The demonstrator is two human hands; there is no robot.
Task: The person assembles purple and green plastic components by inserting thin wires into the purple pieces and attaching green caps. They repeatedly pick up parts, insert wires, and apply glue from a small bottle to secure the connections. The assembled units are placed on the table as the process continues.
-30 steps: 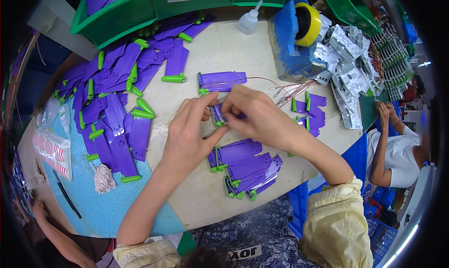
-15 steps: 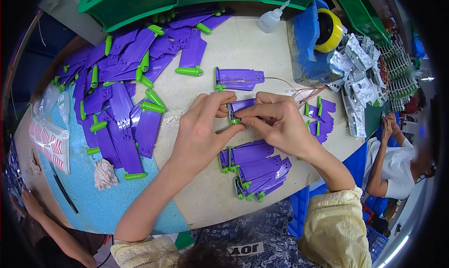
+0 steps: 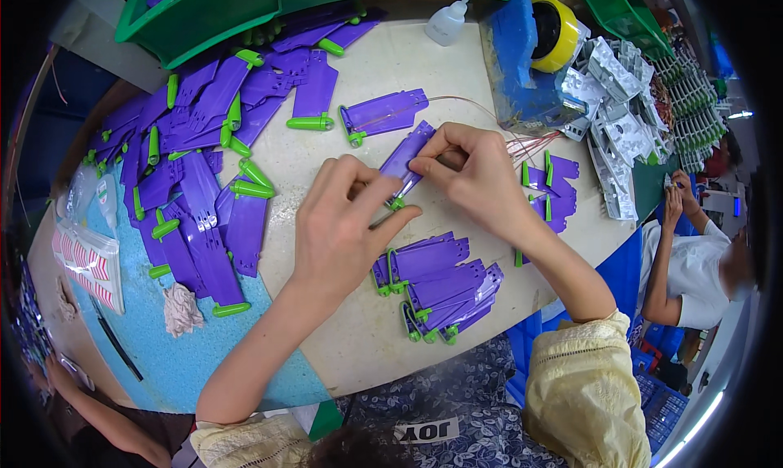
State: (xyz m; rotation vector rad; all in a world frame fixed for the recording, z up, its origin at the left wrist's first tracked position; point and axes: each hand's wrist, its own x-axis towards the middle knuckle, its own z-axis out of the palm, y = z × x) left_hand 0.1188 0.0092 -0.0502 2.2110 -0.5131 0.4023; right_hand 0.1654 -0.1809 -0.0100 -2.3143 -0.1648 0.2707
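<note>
Both grips clamped on purple part [image 3: 405,159] | left hand [image 3: 342,231] low (green end), right hand [image 3: 477,178] high

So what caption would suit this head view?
Both hands, left hand and right hand, pinch a purple plastic piece above a purple stack.

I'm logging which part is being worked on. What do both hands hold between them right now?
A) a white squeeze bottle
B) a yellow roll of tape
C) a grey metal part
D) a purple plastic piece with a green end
D: the left hand and right hand together pinch a purple plastic piece with a green end, above the table.
</note>
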